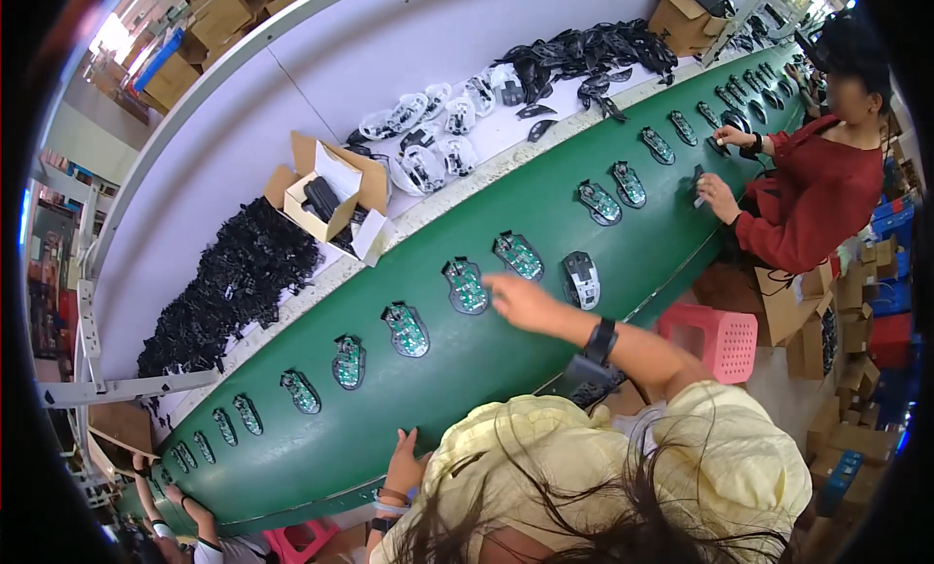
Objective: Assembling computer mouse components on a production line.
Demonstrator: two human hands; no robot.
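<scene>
My right hand [525, 302] reaches over the green belt, its bent fingers beside the right edge of a mouse base with a green circuit board [467, 286]. Nothing shows in those fingers; whether they touch the base cannot be made out. My left hand [403, 463] rests at the near edge of the belt with fingers apart and holds nothing. Another open mouse base [518, 257] lies just beyond my right hand. A white and black mouse part [582, 279] sits to the right of it, and a further base [405, 329] lies to the left.
More mouse bases line the green belt [506, 365]. Along the far shelf are a black parts heap [238, 272], an opened carton [331, 190], white shells [420, 167] and black shells [574, 58]. A co-worker in red [817, 199] works at right, near a pink stool [718, 340]. Another person's arms [185, 506] show lower left.
</scene>
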